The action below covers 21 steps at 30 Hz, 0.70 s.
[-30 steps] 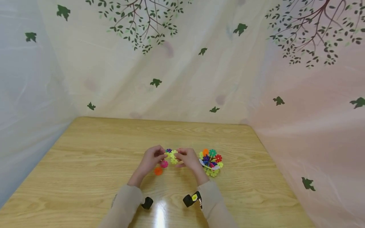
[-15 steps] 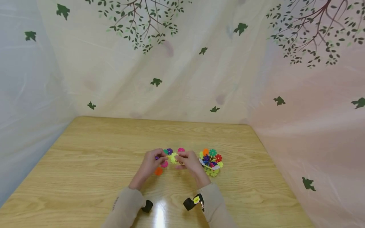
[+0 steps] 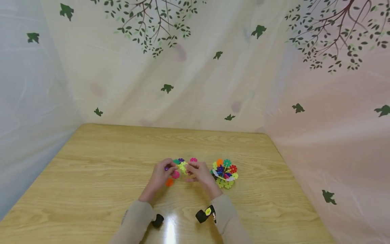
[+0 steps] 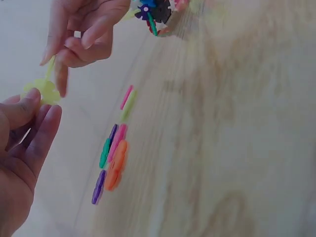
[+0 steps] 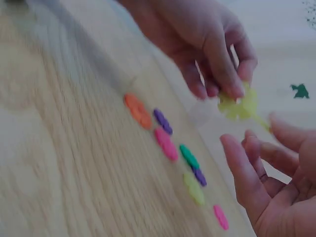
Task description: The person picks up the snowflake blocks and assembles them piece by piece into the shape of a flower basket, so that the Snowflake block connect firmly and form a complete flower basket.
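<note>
In the head view, my left hand (image 3: 159, 173) and right hand (image 3: 201, 174) meet over the table's middle. Thumb and fingers of the left hand pinch a yellow snowflake disc (image 4: 42, 91), seen face-on in the left wrist view. A second yellow snowflake disc (image 4: 50, 68), almost edge-on, is pinched by the right fingertips and meets the first at an angle. How deeply their slots interlock cannot be made out. Below the hands lie loose snowflake discs: orange (image 5: 138, 111), pink (image 5: 166, 144), green (image 5: 189, 156), yellow (image 5: 193, 188), purple (image 5: 162, 121) and others.
To the right of my right hand stands a multicoloured cluster of joined snowflake discs (image 3: 225, 174). The wooden table (image 3: 91, 189) ends at a hanging cloth (image 3: 137, 95) printed with leaves, at the back and both sides.
Both hands stay near the same spot, still on the yellow discs. The right hand has shifted slightly down, uncovering a pink disc behind it. The yellow discs have turned a little.
</note>
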Each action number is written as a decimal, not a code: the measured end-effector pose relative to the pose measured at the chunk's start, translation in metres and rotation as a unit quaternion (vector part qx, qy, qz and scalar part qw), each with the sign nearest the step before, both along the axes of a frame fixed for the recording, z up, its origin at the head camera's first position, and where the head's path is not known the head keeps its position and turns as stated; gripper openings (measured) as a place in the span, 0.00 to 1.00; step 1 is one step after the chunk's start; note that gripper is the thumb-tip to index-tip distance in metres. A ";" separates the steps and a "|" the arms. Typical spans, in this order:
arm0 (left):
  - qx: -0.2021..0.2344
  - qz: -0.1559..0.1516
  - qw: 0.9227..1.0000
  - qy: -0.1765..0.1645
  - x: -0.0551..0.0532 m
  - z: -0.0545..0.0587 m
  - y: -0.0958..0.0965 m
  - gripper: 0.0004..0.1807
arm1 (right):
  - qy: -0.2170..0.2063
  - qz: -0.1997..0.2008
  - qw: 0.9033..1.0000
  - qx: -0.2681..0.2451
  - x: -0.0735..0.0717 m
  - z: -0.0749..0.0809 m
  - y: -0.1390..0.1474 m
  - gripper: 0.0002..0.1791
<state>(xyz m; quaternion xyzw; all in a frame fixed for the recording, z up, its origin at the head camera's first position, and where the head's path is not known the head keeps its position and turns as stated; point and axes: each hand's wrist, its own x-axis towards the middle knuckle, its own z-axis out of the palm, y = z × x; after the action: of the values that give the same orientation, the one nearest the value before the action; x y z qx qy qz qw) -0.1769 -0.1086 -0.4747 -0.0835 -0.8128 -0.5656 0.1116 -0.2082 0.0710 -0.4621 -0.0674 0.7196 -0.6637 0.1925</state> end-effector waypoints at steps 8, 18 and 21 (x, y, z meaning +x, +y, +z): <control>0.026 0.011 0.999 -0.031 -0.002 -0.001 -0.011 0.05 | 0.104 -0.047 0.966 0.231 -0.019 -0.021 -0.003 0.14; 0.032 0.004 0.999 -0.008 0.000 -0.003 -0.012 0.03 | 0.173 0.010 0.906 0.387 -0.016 -0.014 -0.015 0.10; 0.034 0.003 0.999 -0.007 0.001 -0.003 -0.011 0.02 | 0.160 -0.005 0.919 0.361 -0.013 -0.014 -0.010 0.08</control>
<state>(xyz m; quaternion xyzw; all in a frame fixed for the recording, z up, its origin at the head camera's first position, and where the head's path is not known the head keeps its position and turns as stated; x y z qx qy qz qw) -0.1763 -0.1192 -0.4779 -0.0731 -0.7939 -0.5935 0.1100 -0.2213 0.0607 -0.4762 -0.0952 0.9319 -0.3401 0.0828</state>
